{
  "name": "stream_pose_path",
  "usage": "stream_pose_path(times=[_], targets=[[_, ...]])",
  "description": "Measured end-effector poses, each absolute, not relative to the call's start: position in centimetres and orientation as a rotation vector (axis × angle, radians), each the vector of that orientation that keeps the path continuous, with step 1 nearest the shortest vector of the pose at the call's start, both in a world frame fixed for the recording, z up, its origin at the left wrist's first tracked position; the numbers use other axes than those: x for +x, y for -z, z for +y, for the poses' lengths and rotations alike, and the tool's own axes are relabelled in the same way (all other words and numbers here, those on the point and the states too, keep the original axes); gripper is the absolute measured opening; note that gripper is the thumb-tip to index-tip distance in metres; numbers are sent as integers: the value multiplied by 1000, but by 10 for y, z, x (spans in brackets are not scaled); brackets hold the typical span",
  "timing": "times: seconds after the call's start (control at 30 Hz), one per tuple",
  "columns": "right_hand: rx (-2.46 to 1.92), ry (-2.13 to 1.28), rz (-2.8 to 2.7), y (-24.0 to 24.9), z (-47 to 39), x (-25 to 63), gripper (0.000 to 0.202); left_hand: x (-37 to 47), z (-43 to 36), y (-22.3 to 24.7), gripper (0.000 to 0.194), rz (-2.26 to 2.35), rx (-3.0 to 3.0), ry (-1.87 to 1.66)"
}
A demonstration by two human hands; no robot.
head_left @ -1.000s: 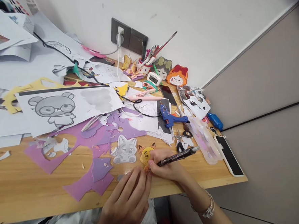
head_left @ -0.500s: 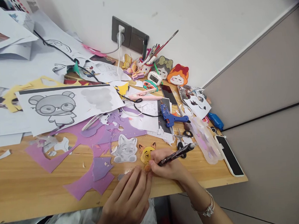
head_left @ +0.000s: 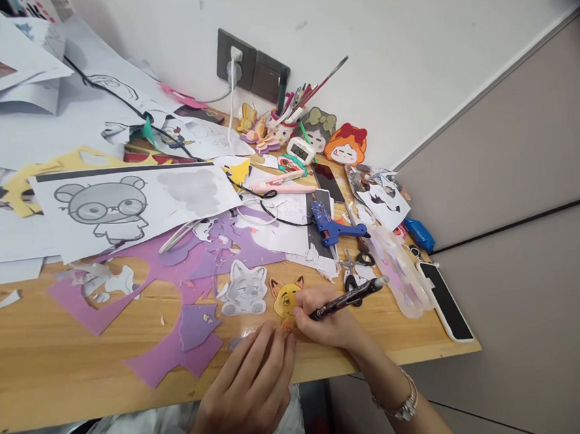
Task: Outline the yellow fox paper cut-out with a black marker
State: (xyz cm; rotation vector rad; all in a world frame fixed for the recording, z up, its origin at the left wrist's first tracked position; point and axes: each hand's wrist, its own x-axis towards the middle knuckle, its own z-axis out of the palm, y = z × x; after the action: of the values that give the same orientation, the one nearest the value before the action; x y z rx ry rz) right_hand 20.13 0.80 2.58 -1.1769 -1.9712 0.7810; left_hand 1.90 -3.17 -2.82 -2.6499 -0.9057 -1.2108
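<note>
My right hand (head_left: 326, 323) grips a black pen (head_left: 349, 298), its tip down on a small yellow and orange fox cutout (head_left: 284, 299) lying on the wooden table (head_left: 58, 362). My left hand (head_left: 249, 393) rests at the near edge with its fingers spread, the fingertips pressing down beside the lower end of the fox cutout. Just left of the fox lies a grey fox cutout (head_left: 244, 290). Purple foam offcuts (head_left: 180, 345) lie further left.
A blue glue gun (head_left: 330, 226), scissors (head_left: 352, 269), a clear plastic case (head_left: 396, 273) and a phone (head_left: 445, 307) crowd the right end. Printed sheets, one with a grey bear (head_left: 103, 212), cover the left. A wall socket (head_left: 251, 72), brushes and foam figures stand at the back.
The pen's back end has tipped slightly up and to the right as my right hand shifted a little on the fox cutout. My left hand has stayed put.
</note>
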Motion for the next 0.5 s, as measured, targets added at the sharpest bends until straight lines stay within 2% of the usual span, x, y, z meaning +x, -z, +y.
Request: stream_pose_path(times=[0.5], targets=[[-1187,-781,-1918,-28,8,199,37,18,-34,28,41,-913,-2646,1211]])
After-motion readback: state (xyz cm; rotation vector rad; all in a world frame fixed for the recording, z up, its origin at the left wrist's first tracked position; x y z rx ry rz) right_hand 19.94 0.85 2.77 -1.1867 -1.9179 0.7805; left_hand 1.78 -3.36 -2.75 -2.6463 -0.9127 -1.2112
